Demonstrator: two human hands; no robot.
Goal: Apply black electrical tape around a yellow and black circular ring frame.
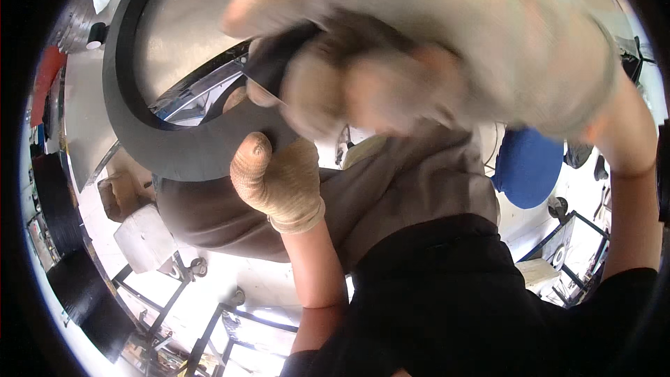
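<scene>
A wide, dark grey curved strip [174,150], shaped like part of a ring, runs from the grey worktop toward my lap. My left hand [289,178], in a beige knit glove, grips its near end with the thumb on top; some fingertips show beyond the far edge. Large and close to the camera, my right hand [447,42] wears a similar pale glove and is smeared by motion. Its fingers are curled around something dark [279,52], whose kind I cannot make out. It covers part of the strip's end.
The worktop [188,35] spreads out beyond the strip, with a small black cylinder [97,35] at its left. A blue round seat [528,167] stands to my right. Below are a wheeled metal frame [157,311], a brown block [117,195] and a pale board [145,239].
</scene>
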